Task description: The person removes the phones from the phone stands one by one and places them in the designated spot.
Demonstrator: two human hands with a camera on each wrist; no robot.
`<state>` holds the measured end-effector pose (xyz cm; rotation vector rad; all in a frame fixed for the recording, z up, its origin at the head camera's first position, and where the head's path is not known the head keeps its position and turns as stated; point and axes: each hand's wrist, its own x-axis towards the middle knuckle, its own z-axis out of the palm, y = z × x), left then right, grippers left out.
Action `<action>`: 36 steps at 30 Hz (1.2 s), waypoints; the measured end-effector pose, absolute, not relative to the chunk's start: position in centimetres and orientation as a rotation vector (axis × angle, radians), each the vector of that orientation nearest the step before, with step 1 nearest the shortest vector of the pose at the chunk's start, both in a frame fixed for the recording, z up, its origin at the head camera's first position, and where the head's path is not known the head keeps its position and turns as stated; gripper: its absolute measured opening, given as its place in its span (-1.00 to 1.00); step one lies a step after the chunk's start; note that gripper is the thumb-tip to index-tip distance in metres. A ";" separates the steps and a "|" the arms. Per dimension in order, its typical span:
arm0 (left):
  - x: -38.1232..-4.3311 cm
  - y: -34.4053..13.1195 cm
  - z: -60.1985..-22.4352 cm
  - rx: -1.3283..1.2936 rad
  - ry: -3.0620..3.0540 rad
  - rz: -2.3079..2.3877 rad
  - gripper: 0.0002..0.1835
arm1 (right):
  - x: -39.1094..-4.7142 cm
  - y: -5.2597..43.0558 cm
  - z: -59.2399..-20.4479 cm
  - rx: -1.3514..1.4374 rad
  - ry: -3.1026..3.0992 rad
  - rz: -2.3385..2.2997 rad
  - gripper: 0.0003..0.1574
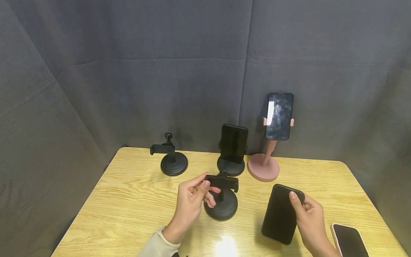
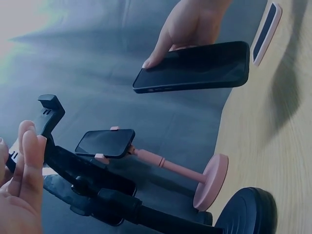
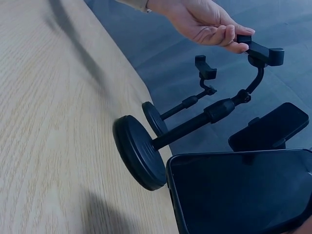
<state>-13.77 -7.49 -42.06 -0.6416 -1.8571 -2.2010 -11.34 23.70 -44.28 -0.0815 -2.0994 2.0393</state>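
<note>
So on the far left, behind and to the left of the near black phone stand (image 1: 224, 210), there's another black phone stand (image 1: 173, 160) on the wood-grain table (image 1: 128, 200), its holder sticking out leftward. Next up is the left hand (image 1: 191, 199), coming out of a pale sleeve (image 1: 160, 244) right at the landmark stand's left side: thumb and index finger are pinching the left end of its clamp (image 1: 226, 182), the other fingers loosely bent. Just behind that stand sits a third black stand (image 1: 230, 169) with a dark phone (image 1: 234, 142) gripped upright in it. Behind and to the right of the landmark is a taller pink stand (image 1: 262, 169), which has a glossy phone (image 1: 279, 116) clamped upright too, its screen catching a bright reflection. Right of the landmark, apart from it and up off the tabletop, is the black-cased phone (image 1: 278, 218), tilted. The right hand (image 1: 309, 219) has it by the upper right corner, thumb pressed on the front, fingers curled behind. Farthest right of the landmark, a pale-pink-cased phone (image 1: 351, 242) lies on the table, partly cropped in the head view.
</note>
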 end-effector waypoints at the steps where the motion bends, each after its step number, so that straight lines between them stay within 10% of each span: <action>1: -13.8 -7.6 -42.0 -0.633 -1.856 -2.192 -0.55 | -11.3 23.7 -44.3 -0.077 -2.100 2.038 -0.70; 36: -17.0 -9.9 -40.0 -0.502 -1.817 -2.008 -0.53 | -12.0 25.7 -44.6 -0.069 -2.229 1.963 -0.70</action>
